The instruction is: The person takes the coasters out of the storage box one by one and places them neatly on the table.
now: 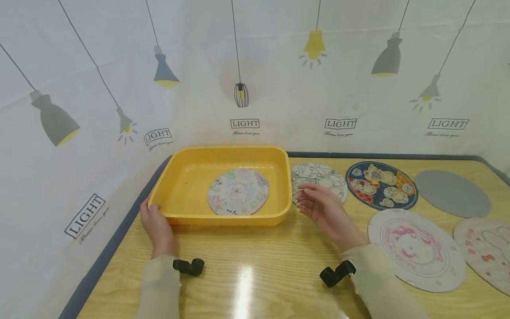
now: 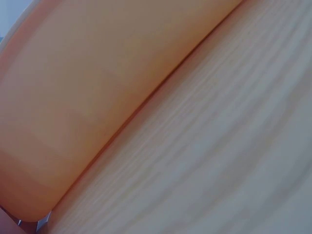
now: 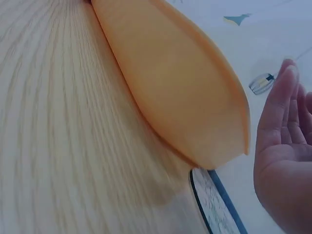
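Note:
A yellow plastic tray stands on the wooden table at the back left. My left hand holds its front left corner, thumb over the rim and fingers along the outer side. Inside the tray, toward the right, lies a round mat with a colourful doodle print. Just off the tray's right side is my right hand, its fingers loosely bent with nothing in them. In the right wrist view the right hand is apart from the tray's wall. The left wrist view shows the tray's side against the table; the left hand is barely visible there.
Right of the tray lie several round mats: a line-drawn one close beside it, a dark blue one, a plain grey one, a pink-figured one and a rabbit one. A lamp-printed white sheet rises behind the table.

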The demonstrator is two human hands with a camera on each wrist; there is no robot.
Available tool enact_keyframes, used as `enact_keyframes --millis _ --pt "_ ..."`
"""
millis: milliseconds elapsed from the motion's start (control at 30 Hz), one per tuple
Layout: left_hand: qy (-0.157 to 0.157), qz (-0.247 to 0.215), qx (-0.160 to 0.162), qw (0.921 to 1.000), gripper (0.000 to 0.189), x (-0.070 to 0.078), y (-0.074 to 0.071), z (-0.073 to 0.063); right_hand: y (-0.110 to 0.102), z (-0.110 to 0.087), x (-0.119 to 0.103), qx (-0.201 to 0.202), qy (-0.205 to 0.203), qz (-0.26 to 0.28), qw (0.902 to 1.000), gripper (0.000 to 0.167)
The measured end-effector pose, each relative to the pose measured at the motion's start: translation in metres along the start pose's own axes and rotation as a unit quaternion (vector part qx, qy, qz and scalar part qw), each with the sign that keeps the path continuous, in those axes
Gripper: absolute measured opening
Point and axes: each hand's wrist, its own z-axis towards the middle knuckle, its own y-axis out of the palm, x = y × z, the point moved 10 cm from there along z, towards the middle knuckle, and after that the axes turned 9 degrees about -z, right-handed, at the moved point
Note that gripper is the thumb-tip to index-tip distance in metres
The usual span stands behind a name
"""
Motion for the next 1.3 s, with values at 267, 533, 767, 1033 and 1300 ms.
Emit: enact_keyframes --millis 267,533,767,1033,1300 --pt "0.004 0.007 -0.001 1.0 0.044 0.0 -0.001 -0.001 0.032 0.004 0.003 -0.045 -0.01 -0.092 0.9947 0.029" --pt "-0.004 0.004 -0.003 1.0 0.044 -0.001 -0.001 0.001 0.053 0.0 -0.002 -0.043 0.0 -0.26 0.9647 0.036" --pt "0.002 0.0 -0.003 1.0 0.045 0.0 -0.001 0.001 0.057 0.008 0.002 0.002 0.042 -0.415 0.9089 0.033" --pt "0.008 0.011 0.002 0.9999 0.046 0.001 0.0 -0.001 0.064 0.025 0.005 0.036 0.06 -0.475 0.877 0.038" --pt "0.015 0.015 0.007 0.9998 0.046 0.004 -0.002 -0.001 0.062 0.054 0.012 0.064 0.068 -0.535 0.8399 0.041"
